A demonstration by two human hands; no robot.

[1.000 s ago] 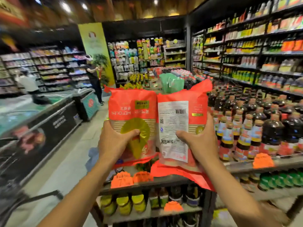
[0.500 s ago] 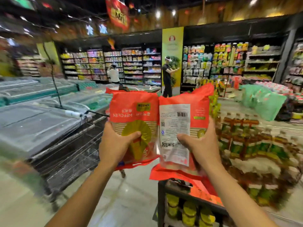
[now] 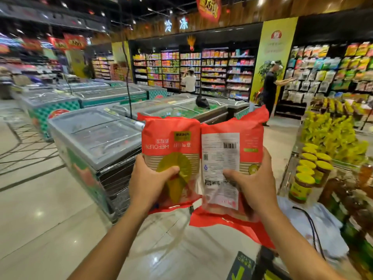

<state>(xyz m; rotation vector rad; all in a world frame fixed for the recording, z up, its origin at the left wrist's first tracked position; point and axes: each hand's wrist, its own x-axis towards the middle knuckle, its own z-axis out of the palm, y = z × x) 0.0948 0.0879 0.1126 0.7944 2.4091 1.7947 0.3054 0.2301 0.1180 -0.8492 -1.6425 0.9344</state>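
Both hands and both bags hold the same pose as half a second ago; only the view has swung left, so the freezers now fill left-centre and the soy-bottle rack is out of frame.

Left thumb (image 3: 171, 170) lies across the yellow fan print on the left bag (image 3: 171, 138); the other fingers wrap behind it, hidden. Left hand (image 3: 149, 178) grips that bag at its lower half. Right thumb (image 3: 230, 174) presses on the white label of the right bag (image 3: 250, 138), the rest of the fingers curled round its far edge. Right hand (image 3: 254, 184) holds it low as well.

Bags are red, upside down, upright side by side and touching along their inner edges. The left shows its front, the right its back with a barcode. They are held in the air above the floor (image 3: 50, 219), in front of the nearest freezer (image 3: 94, 134).

Jars (image 3: 308, 170) with yellow lids stand at right, near the right bag; yellow packets (image 3: 331, 132) are stacked behind them. A pale blue cloth (image 3: 298, 215) with a black cord lies below the jars. A person in white (image 3: 189, 81) and a person in black (image 3: 269, 85) stand at the back shelves (image 3: 214, 69), now further right in frame than before.
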